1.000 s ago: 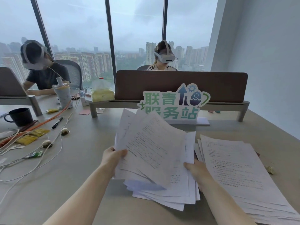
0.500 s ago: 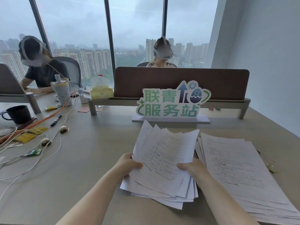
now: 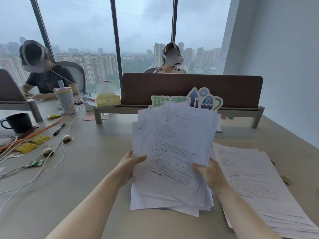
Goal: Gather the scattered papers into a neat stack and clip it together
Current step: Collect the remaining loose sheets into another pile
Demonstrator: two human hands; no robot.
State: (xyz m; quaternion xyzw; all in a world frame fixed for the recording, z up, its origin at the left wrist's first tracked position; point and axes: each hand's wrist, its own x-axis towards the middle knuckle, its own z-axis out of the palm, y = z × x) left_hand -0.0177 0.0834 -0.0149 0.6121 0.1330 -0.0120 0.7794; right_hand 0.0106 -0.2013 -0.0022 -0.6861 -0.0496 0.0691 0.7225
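A loose, fanned bundle of printed white papers (image 3: 174, 147) is held up off the desk in front of me, its edges uneven. My left hand (image 3: 128, 167) grips the bundle's left edge, thumb over the front sheet. My right hand (image 3: 209, 175) grips the right edge near the bottom, thumb on the front. A second pile of printed papers (image 3: 255, 185) lies spread on the desk to the right. No clip shows plainly; a small brownish item (image 3: 285, 179) lies beyond that pile.
A green-and-white sign (image 3: 205, 100) and a brown divider (image 3: 189, 88) stand behind the papers. At left lie white cables (image 3: 51, 163), a black pen (image 3: 59, 129), a dark mug (image 3: 18, 122), yellow packets (image 3: 32, 144) and a tissue pack (image 3: 107, 99). Two people sit across the desk.
Both hands have raised the bundle from low over the desk and tilted it upright. The sheets have drawn closer together, and the bundle now hides part of the sign.
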